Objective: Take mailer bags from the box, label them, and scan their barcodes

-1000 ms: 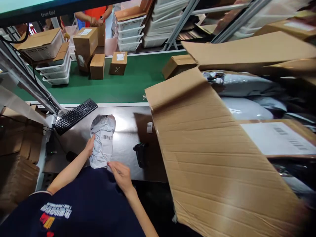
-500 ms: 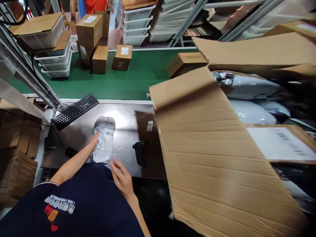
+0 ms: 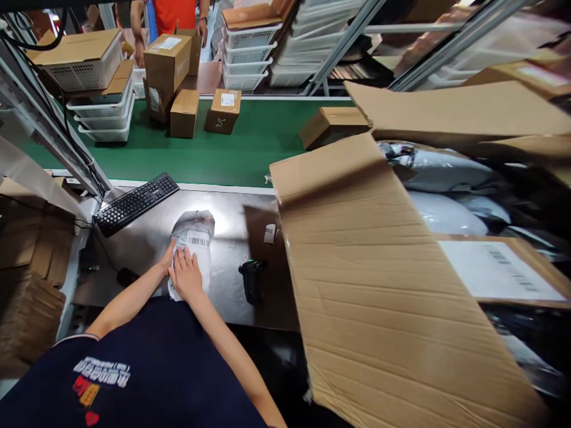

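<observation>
A grey-white plastic mailing bag [image 3: 203, 252] with a barcode label lies on the metal tabletop in front of me. At its left edge, my left hand [image 3: 166, 259] is closed on the bag, its fingers partly hidden. My right hand [image 3: 187, 278] lies flat across the label's lower part, fingers stretched out and a little apart. To the right of the bag stands a black handheld scanner [image 3: 252, 282], touched by neither hand. A black computer mouse [image 3: 127, 276] sits by my left forearm.
A black keyboard [image 3: 136, 204] lies at the table's back left. A big open carton [image 3: 357, 261] full of bagged parcels blocks the right side. Beyond runs a green conveyor belt [image 3: 178, 160] with boxes and white baskets [image 3: 104, 132]. Another person [image 3: 175, 15] stands behind it.
My right hand has moved left and forward from beside the bag onto its label. My left hand has stayed at the bag's left edge.
</observation>
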The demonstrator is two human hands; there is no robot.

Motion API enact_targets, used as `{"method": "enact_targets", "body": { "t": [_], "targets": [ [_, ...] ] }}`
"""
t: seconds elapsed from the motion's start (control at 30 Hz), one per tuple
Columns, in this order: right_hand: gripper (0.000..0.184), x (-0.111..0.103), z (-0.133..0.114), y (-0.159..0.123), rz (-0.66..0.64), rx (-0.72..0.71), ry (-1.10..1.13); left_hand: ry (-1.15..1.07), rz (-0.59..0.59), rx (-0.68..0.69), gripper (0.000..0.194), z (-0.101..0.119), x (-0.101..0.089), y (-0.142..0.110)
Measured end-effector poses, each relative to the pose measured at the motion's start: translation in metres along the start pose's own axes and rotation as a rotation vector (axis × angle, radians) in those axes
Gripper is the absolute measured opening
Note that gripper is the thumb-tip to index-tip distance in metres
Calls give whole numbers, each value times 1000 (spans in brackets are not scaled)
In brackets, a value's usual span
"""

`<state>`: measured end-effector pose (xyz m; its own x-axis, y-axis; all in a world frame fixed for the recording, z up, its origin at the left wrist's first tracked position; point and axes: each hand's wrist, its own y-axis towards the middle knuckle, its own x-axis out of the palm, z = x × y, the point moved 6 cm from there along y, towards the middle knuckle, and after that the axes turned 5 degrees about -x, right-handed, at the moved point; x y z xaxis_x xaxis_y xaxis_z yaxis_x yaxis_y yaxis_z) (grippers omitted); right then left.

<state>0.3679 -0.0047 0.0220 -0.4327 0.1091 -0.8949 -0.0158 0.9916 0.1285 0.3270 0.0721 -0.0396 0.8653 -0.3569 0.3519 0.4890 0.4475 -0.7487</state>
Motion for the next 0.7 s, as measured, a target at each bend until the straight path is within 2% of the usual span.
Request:
{"method": "enact_targets", "body": {
  "t": [0.07, 0.13, 0.2, 0.23, 0.3, 0.33, 0.4, 0.43, 0.5, 0.6, 0.63, 0.7],
  "targets": [
    [56, 2, -11, -10, -23, -104, 34, 22, 43, 13, 33, -2, -8, -4],
    [47, -1, -15, -31, -3, -200, 133, 34, 84, 40, 32, -1, -18, -7],
    [37, -8, -4, -57, 91, -183, 268, 22, 126, 76, 36, 3, -31, -11],
    [34, -12, 8, -71, 161, -111, 343, 9, 146, 98, 38, 6, -38, -14],
    [33, -18, 45, -93, 306, 158, 499, -19, 168, 129, 43, 13, -52, -21],
    [36, -18, 65, -101, 373, 339, 602, -31, 168, 139, 46, 17, -58, -26],
    [55, -13, 97, -105, 451, 660, 824, -49, 142, 156, 52, 24, -67, -36],
    [65, -11, 104, -99, 451, 760, 940, -53, 120, 163, 55, 27, -69, -41],
    [75, -12, 102, -72, 360, 808, 1194, -52, 67, 170, 58, 32, -66, -52],
    [72, -31, 72, -20, 120, 631, 1452, -31, -34, 164, 60, 39, -51, -68],
    [69, -40, 63, -8, 81, 560, 1473, -15, -58, 176, 60, 41, -44, -73],
    [64, -58, 52, 8, 119, 458, 1399, 34, -55, 240, 60, 48, -32, -82]
  ]
}}
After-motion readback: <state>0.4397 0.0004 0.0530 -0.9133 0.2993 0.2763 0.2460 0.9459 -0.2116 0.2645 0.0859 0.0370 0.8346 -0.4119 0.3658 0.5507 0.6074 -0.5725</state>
